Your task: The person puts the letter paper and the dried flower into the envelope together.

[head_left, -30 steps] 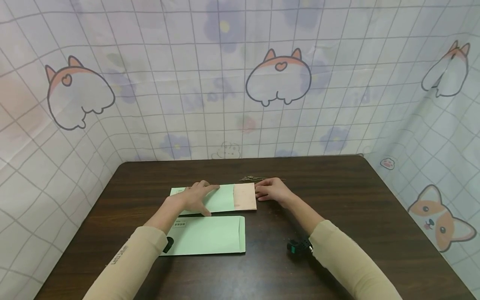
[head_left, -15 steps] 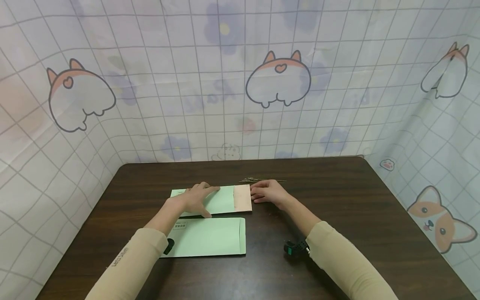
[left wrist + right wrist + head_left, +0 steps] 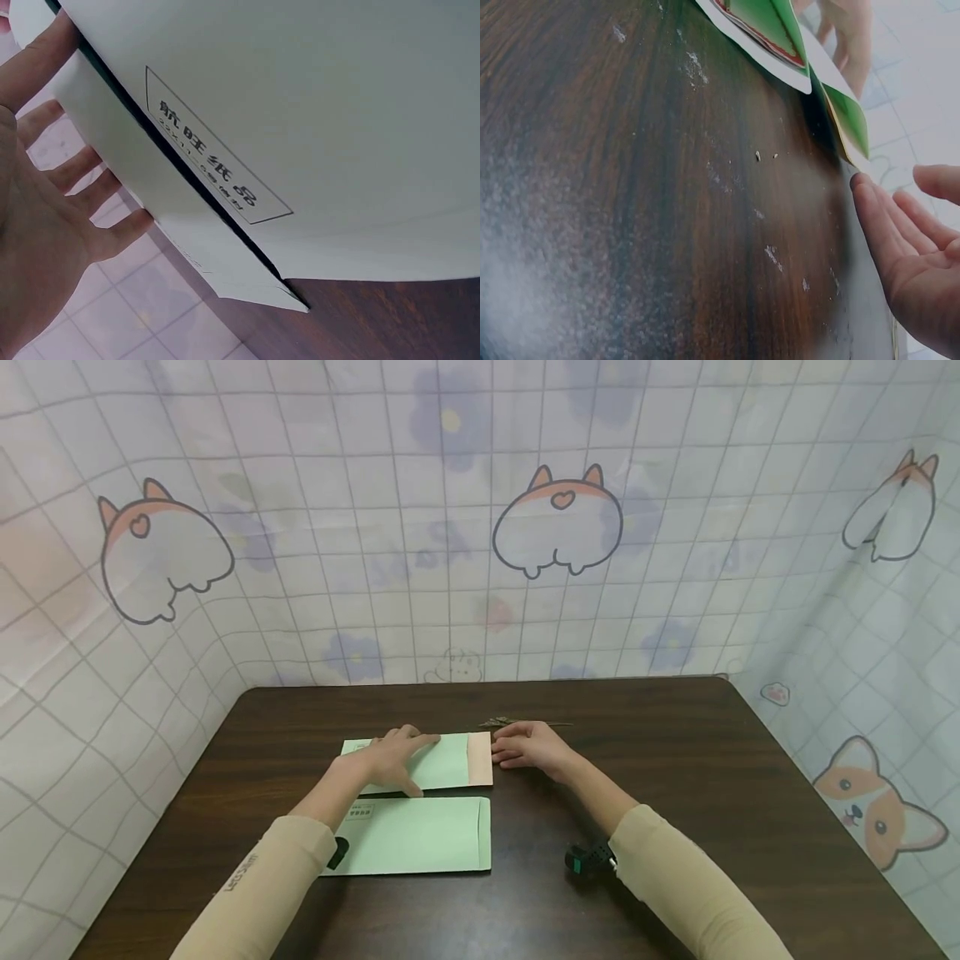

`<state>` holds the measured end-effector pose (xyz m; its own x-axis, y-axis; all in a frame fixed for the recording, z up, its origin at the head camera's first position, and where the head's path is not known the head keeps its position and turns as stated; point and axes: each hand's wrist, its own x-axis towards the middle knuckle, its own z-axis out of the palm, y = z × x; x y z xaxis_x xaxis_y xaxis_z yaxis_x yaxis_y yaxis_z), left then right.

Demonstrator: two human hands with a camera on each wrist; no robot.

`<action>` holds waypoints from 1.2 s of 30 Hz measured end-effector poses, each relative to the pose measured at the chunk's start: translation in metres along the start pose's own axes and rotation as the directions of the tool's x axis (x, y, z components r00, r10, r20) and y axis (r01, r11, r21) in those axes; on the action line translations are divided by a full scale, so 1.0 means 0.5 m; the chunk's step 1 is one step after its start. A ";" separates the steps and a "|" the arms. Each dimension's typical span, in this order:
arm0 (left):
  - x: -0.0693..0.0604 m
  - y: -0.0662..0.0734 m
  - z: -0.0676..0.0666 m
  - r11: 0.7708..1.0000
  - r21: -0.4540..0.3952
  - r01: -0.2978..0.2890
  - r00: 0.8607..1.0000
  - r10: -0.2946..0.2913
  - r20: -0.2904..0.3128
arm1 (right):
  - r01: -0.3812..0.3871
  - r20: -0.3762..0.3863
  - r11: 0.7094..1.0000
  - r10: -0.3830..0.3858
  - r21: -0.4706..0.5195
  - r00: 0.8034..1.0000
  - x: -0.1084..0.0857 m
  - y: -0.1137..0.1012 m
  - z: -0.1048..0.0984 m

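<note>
Two pale green envelopes lie one behind the other in the head view. My left hand rests with spread fingers across the far envelope; in the left wrist view its fingertips touch that envelope's edges. From the envelope's right end sticks a strip of pale pinkish card or paper, the rest of it hidden inside. My right hand touches the strip's outer edge, its fingers fairly straight and together in the right wrist view. The near envelope bears a printed box at its left end, and its flap end points right.
Behind the right hand lies a thin dried sprig. The dark wooden table has a patterned cloth hanging behind it and at both sides. A black wrist device sits under the right sleeve.
My right hand has moved left, and the pinkish strip now sticks out less from the far envelope. The left hand has stayed in place.
</note>
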<state>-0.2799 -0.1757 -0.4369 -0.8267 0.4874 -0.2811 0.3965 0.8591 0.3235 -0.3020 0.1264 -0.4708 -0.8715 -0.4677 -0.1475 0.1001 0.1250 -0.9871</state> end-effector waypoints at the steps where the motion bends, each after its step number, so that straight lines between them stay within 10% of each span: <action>1: 0.000 0.000 0.000 1.000 0.001 0.000 1.000 0.000 0.004 | 0.000 0.006 1.000 0.000 0.004 1.000 0.000 0.001 0.001; 36: 0.004 -0.009 0.006 0.999 0.037 -0.003 1.000 0.003 -0.015 | 0.021 0.118 0.998 -0.029 0.064 0.993 0.010 0.004 0.042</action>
<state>-0.2822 -0.1781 -0.4417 -0.8314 0.4879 -0.2660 0.4132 0.8629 0.2910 -0.2962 0.1059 -0.4750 -0.8112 -0.5712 -0.1252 0.1121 0.0583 -0.9920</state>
